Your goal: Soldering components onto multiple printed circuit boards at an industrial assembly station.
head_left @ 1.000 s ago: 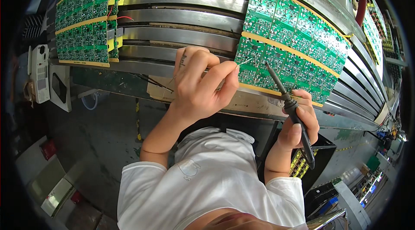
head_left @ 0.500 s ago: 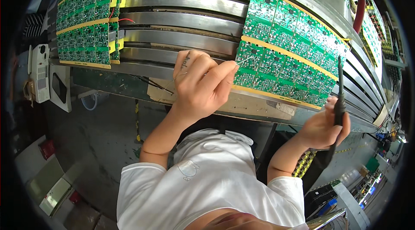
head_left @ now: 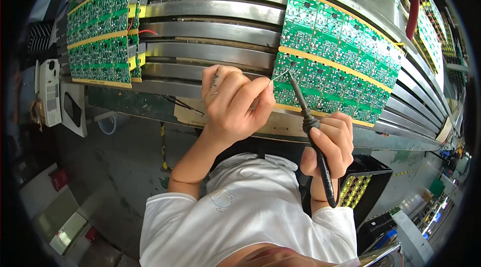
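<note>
My right hand (head_left: 330, 144) grips a black soldering iron (head_left: 320, 154) by its handle. The iron's tip points up and left, at the left part of a green circuit board panel (head_left: 345, 74) with tan strips. Between thumb and forefinger, my left hand (head_left: 235, 99) pinches a thin solder wire (head_left: 279, 75). That wire's free end reaches over the panel, close to the iron's tip; whether the two touch I cannot tell. The panel lies on metal rails and is crowded with small parts.
More circuit board panels (head_left: 100, 34), with red wires and yellow parts, stand at the left on the metal rails (head_left: 215, 9). A white device (head_left: 49, 91) is at the far left. Below the bench, at the right, sits a black bin (head_left: 371, 179) holding yellow-and-black pieces.
My right hand has swung left with the soldering iron, bringing its tip from the panel's right edge to near the solder wire. My left hand has barely moved.
</note>
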`<state>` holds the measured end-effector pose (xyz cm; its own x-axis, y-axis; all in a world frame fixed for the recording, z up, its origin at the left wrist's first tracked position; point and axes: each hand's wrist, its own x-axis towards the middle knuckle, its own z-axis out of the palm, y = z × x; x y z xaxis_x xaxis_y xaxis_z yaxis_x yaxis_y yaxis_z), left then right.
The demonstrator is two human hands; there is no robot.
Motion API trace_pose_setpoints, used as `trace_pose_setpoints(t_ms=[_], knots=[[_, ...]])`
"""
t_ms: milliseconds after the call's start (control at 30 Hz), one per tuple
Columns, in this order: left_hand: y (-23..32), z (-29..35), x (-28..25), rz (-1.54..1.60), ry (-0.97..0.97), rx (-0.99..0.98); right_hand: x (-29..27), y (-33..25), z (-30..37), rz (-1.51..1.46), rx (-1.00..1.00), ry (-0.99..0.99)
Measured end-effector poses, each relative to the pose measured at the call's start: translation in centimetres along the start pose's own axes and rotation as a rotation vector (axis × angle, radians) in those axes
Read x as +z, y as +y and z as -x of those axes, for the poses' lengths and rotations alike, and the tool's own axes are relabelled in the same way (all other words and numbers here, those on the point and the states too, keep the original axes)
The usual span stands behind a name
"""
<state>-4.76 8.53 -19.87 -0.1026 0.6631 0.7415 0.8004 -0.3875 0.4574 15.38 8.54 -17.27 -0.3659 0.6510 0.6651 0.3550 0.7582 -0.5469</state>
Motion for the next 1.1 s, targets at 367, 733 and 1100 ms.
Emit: trace_pose_setpoints(t_ms=[367, 733, 1100], knots=[[0.1, 0.0, 0.5, 0.006, 0.022, -0.002, 0.9, -2.9, 0.3, 0.154, 0.074, -0.051], [0.3, -0.3, 0.6, -0.001, -0.004, -0.005, 1.4, -4.2, 0.1, 0.217, 0.132, -0.054], [-0.3, 0.2, 0.3, 0.137, 0.221, -0.101, -0.1, -4.2, 0.1, 0.167, 0.092, -0.058]])
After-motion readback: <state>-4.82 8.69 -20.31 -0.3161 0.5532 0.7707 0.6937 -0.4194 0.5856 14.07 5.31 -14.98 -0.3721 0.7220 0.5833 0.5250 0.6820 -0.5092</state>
